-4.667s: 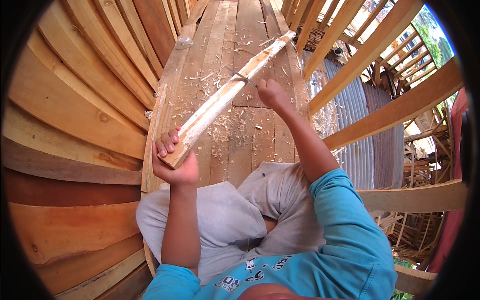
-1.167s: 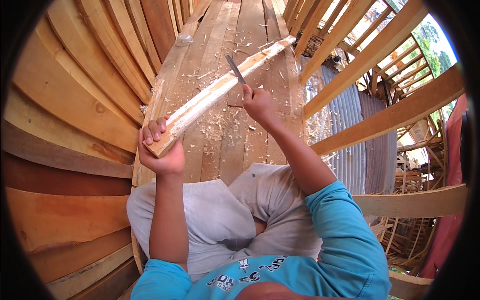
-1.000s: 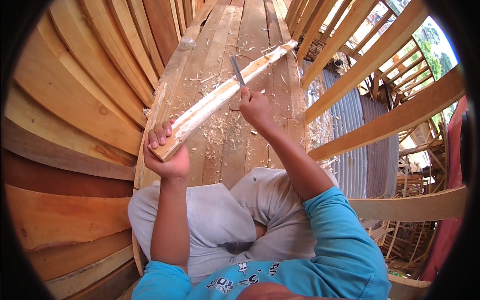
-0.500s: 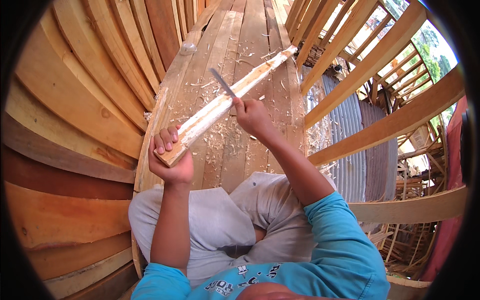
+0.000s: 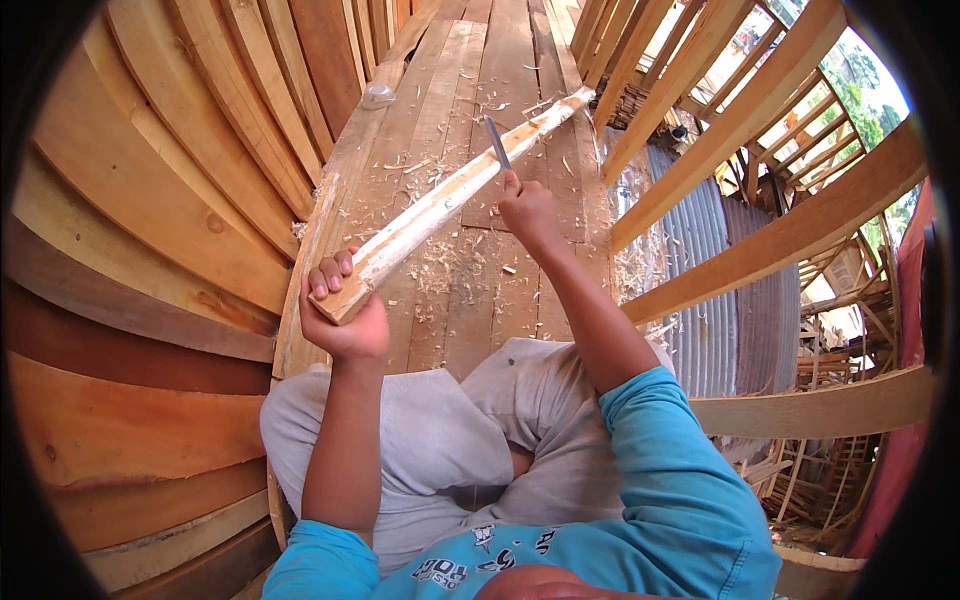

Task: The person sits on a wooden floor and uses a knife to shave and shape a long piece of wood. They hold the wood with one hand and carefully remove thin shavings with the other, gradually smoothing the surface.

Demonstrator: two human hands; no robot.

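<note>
On blue shirt (image 5: 600, 540), printed lettering (image 5: 442, 572); right hand (image 5: 529, 212) holding knife (image 5: 497, 143).

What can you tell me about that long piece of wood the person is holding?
The long piece of wood looks squared and narrow, with whitish faces and a tan strip along it. It slants away to the upper right, its near end gripped by the left hand, its far end by the slats. A knife in the right hand crosses it beyond the middle; whether the edge bites in is unclear.
</note>
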